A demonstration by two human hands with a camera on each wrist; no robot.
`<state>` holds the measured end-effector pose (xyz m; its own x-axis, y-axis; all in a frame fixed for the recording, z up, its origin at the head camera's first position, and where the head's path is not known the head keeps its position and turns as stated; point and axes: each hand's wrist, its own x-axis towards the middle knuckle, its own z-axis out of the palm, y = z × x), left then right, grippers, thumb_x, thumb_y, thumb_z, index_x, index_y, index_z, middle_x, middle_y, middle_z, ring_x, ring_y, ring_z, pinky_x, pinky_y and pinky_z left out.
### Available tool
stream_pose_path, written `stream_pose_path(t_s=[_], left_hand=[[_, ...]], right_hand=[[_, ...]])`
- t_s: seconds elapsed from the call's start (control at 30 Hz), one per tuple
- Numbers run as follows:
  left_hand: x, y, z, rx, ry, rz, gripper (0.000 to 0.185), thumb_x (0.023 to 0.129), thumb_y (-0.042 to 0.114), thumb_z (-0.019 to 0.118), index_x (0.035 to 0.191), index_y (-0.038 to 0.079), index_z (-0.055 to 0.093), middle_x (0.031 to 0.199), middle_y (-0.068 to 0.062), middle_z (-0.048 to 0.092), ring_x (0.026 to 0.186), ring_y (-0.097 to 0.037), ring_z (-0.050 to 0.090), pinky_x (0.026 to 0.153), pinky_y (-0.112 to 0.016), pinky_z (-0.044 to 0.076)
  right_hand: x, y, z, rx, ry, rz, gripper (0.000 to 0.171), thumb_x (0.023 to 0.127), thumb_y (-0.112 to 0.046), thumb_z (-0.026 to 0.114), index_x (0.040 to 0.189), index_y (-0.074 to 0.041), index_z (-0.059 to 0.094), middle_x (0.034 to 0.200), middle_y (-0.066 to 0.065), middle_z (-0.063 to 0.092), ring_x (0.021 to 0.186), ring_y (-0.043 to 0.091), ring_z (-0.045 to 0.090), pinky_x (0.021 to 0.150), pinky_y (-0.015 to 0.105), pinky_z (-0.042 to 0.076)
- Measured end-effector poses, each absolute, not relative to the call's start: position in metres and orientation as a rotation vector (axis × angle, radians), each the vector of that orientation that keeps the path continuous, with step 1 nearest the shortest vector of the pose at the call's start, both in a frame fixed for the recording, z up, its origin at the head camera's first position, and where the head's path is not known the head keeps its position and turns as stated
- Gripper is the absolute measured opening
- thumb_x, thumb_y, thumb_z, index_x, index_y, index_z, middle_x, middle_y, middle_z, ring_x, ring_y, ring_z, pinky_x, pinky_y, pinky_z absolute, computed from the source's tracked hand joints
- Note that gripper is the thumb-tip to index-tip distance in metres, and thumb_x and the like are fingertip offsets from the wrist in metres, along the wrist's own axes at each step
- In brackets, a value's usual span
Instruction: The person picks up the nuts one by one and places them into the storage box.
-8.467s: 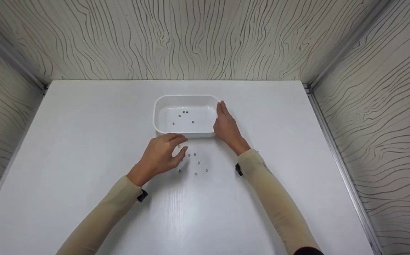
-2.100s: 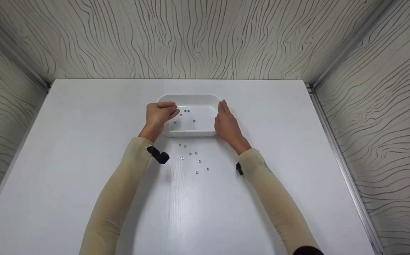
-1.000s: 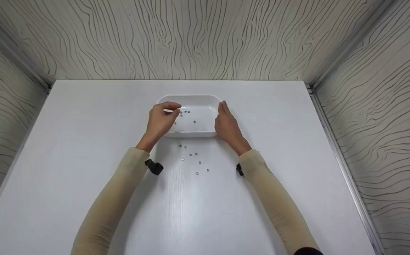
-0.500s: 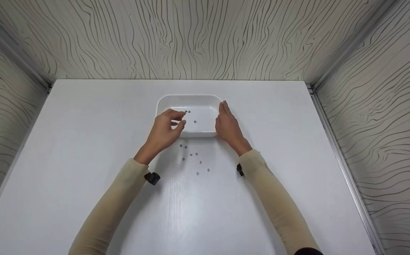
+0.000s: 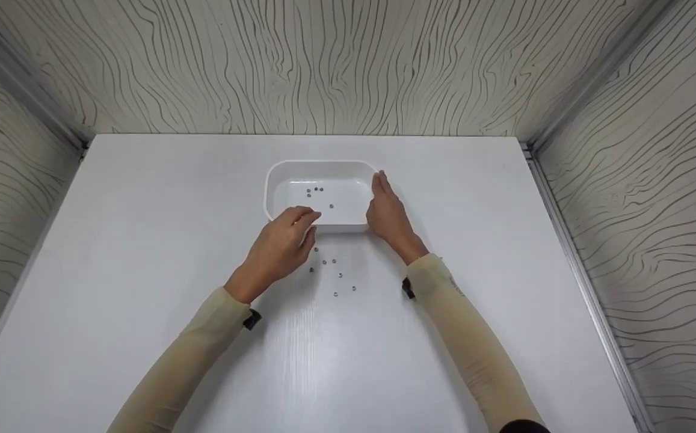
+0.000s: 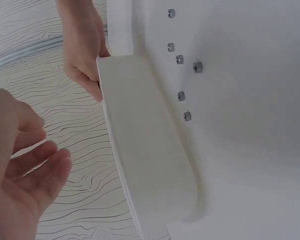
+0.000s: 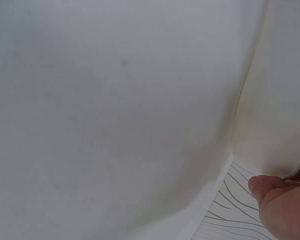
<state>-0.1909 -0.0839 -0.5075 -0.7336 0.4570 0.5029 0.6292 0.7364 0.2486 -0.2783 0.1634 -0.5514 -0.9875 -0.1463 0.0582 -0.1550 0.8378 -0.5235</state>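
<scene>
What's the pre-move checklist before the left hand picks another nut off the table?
1. Left hand free: ok, fingers relaxed, nothing visibly held in the left wrist view.
2. Right hand steadying the white tray: ok, it rests flat against the tray's right wall.
3. Loose nuts within reach: ok, several lie on the table just in front of the tray, beside the left hand.
4. Nuts in the tray staying inside: ok, a few sit on its floor.
5. Tray upright and flat: ok.
6. Nut under the left fingertips ready for a grip: cannot tell, the hand hides that spot.
</scene>
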Motion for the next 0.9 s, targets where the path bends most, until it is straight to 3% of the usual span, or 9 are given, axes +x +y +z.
stream_pose_path(t_s=[0.17, 0.53, 0.9], left_hand=[[-0.186, -0.090, -0.519, -0.900, -2.496, -0.506, 0.022, 0.094, -0.001, 0.069, 0.116, -0.002, 0.075, 0.112, -0.012, 0.075, 0.106, -0.026, 0.074, 0.092, -0.037, 0.065], [-0.184, -0.100, -0.544, -0.988, -2.659, -0.448, 0.025, 0.095, -0.001, 0.070, 0.119, -0.005, 0.073, 0.117, -0.016, 0.076, 0.112, -0.029, 0.075, 0.094, -0.037, 0.065], [-0.187, -0.100, -0.564, -1.053, -2.691, -0.217, 0.019, 0.098, -0.005, 0.066, 0.116, -0.007, 0.073, 0.118, -0.016, 0.074, 0.109, -0.027, 0.076, 0.093, -0.031, 0.065]], right_hand=[[-0.279, 0.164, -0.550, 0.240, -3.011, 0.829, 0.060, 0.108, -0.004, 0.039, 0.163, 0.007, 0.021, 0.174, 0.025, 0.020, 0.161, 0.036, 0.026, 0.132, 0.045, 0.030], [-0.278, 0.166, -0.549, 0.228, -3.022, 0.698, 0.060, 0.109, -0.007, 0.044, 0.163, 0.006, 0.024, 0.174, 0.022, 0.022, 0.158, 0.035, 0.034, 0.126, 0.045, 0.040], [-0.279, 0.165, -0.551, 0.277, -3.016, 0.534, 0.054, 0.109, -0.009, 0.039, 0.160, 0.008, 0.031, 0.172, 0.022, 0.028, 0.161, 0.034, 0.031, 0.135, 0.046, 0.025]])
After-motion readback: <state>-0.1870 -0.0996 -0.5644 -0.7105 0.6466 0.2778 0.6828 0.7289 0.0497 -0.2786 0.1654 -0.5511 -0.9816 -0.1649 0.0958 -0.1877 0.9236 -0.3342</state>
